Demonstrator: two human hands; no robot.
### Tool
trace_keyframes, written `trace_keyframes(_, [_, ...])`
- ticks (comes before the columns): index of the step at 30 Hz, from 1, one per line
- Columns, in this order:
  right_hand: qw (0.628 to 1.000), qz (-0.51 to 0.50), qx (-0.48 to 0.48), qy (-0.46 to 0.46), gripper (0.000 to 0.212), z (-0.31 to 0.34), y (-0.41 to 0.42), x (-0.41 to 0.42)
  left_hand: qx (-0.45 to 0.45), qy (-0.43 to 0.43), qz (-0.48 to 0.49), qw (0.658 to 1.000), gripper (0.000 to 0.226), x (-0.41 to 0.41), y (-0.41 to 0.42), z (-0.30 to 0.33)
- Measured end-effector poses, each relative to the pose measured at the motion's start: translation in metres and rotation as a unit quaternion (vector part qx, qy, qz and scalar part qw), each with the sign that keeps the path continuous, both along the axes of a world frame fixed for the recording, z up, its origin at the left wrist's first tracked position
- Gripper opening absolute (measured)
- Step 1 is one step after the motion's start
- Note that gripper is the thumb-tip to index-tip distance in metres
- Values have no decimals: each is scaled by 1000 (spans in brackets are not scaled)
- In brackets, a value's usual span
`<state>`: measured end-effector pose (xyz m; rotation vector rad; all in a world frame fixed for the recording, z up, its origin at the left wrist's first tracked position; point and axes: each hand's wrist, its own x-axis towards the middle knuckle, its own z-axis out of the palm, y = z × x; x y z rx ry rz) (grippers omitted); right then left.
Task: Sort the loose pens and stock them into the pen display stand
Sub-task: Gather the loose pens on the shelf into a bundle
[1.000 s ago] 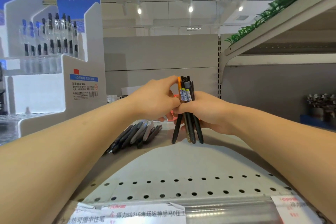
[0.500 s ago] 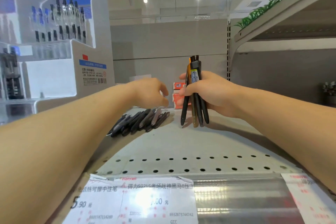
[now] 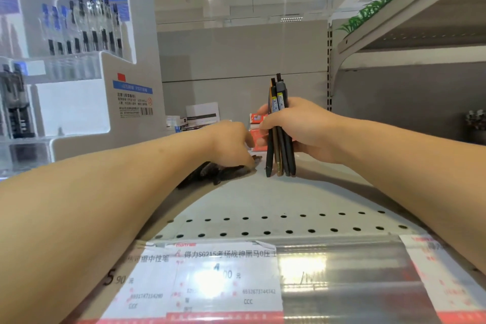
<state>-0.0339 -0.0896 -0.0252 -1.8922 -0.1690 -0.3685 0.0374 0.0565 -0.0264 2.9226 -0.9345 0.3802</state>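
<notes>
My left hand (image 3: 231, 143) reaches down onto the loose pens (image 3: 218, 172), fingers curled, grip unclear; they lie lengthwise toward lower left. My right hand (image 3: 302, 129) grips an upright bundle (image 3: 280, 123).

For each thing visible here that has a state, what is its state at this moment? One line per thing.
Right hand: grips the bundle.
Bundle of dark pens with one orange pen: held upright, tips near or on the perforated grey metal shelf.
Left hand: fingers down on the pile; grip hidden.
Pile of loose dark pens: lying flat on the shelf.
White and blue pen display stand: upright, partly stocked.
</notes>
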Motion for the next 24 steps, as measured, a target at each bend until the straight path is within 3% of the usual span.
trace_keyframes(4, [1000, -4, 3, 1, 21, 0, -1, 1, -169, 26, -12, 985, 51, -6, 4, 16])
trace_keyframes(7, [1000, -7, 0, -10, 15, 0, -2, 3, -333, 118, -59, 933, 52, -12, 11, 27])
trace_keyframes(9, [1000, -9, -9, -15, 14, 0, -1, 4, -381, 187, -107, 899, 50, -18, 15, 30])
trace_keyframes(12, [1000, -6, -28, -9, 14, 0, -2, 5, -381, 227, -152, 883, 41, -23, 17, 29])
trace_keyframes(19, [999, 13, -51, -5, 16, -3, -4, 4, -333, 200, -164, 907, 24, -21, 24, 34])
trace_keyframes(24, [997, 28, -69, -12, 21, -3, 0, 3, -352, 166, -176, 904, 27, -19, 17, 30])
